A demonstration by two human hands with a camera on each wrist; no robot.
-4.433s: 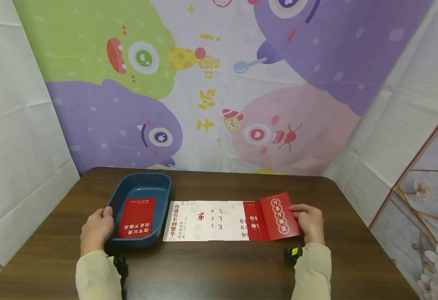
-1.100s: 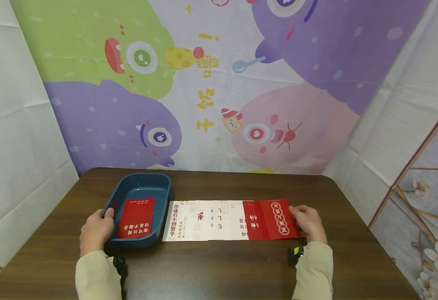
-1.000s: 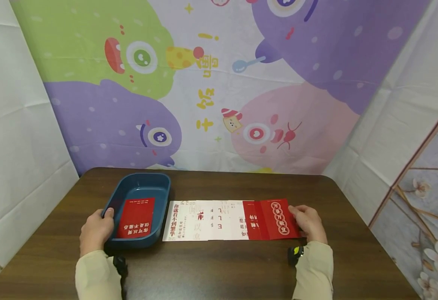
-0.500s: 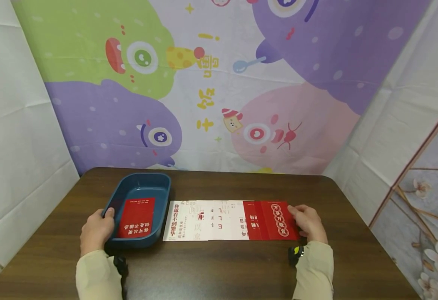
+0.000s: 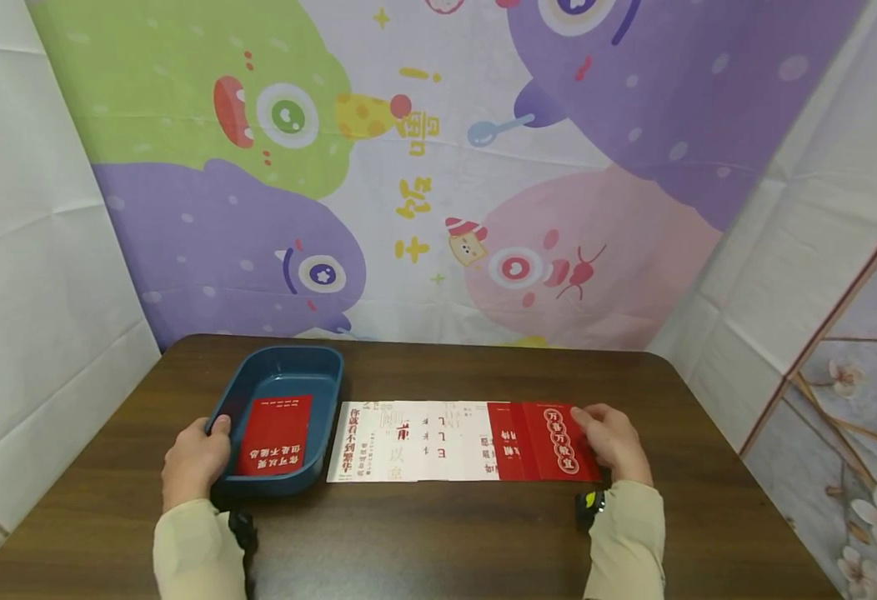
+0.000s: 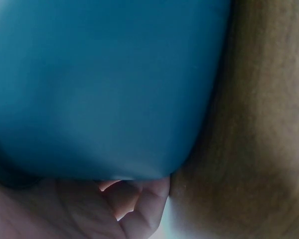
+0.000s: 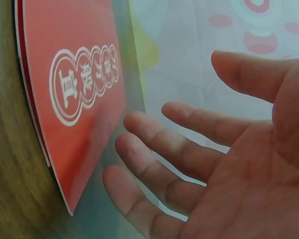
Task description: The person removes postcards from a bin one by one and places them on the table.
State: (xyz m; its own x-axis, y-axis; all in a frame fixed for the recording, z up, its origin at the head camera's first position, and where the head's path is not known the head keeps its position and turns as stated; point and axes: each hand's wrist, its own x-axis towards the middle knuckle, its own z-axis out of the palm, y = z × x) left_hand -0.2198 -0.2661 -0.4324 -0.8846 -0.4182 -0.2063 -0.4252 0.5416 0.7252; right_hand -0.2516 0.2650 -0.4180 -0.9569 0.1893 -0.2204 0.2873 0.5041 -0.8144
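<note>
My left hand (image 5: pixel 192 460) grips the near left side of a blue tray (image 5: pixel 336 417), thumb at the rim and fingers outside against the wall. Inside the tray lies a red envelope (image 5: pixel 277 433) with white characters. To the right of the tray, white and red envelopes (image 5: pixel 401 442) lie overlapped in a row. The row ends in a red envelope (image 5: pixel 558 437) with a chain of white circles. By its right edge is my right hand (image 5: pixel 613 442). In the right wrist view that hand's fingers (image 7: pixel 174 144) are spread and apart from the red envelope.
Everything stands on a dark brown wooden table (image 5: pixel 423 542). A cloth backdrop (image 5: pixel 423 317) with cartoon creatures hangs behind it. Pale panels flank both sides, the right one (image 5: pixel 859 400) printed with flowers.
My right hand earlier held the end red envelope raised at a tilt. That envelope now lies flat at the row's end, slightly further left, let go. The left hand and tray keep their place.
</note>
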